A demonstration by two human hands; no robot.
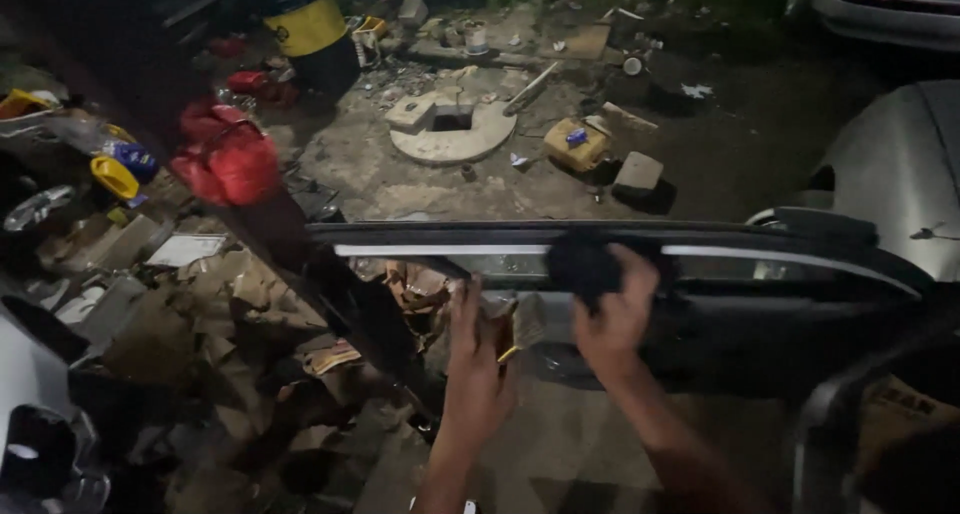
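A dark cloth [583, 264] is pressed against the top edge of a car door [700, 304], right on the pale trim strip [440, 250] that runs along the sill of the window. The right hand [615, 314] has its fingers [640, 274] clenched over the cloth, bunching it against the strip. The left hand [477, 369] is just beside it, lower on the inner side of the door, with its fingers stretched out and released, lying flat and gripping nothing; a thin yellow stick-like thing [508, 354] shows at its edge, though I cannot tell whether the hand touches it.

Beyond the door, on the far side, the bare ground holds a round concrete slab [450, 129] with a square hole in it, a yellow jerrycan [577, 144] lying on its side and a grey block [638, 174] close to that. Further off from the door stands a drum [305, 19] with a yellow band. Left of the door a red bag [230, 162] hangs from a dark slanting bar [290, 234], and below it lies a heap of torn cardboard [230, 314] and scraps. To the right of the door, a pale car body [900, 164] curves away, and another car [890, 4] sits well apart at the far edge of the yard.
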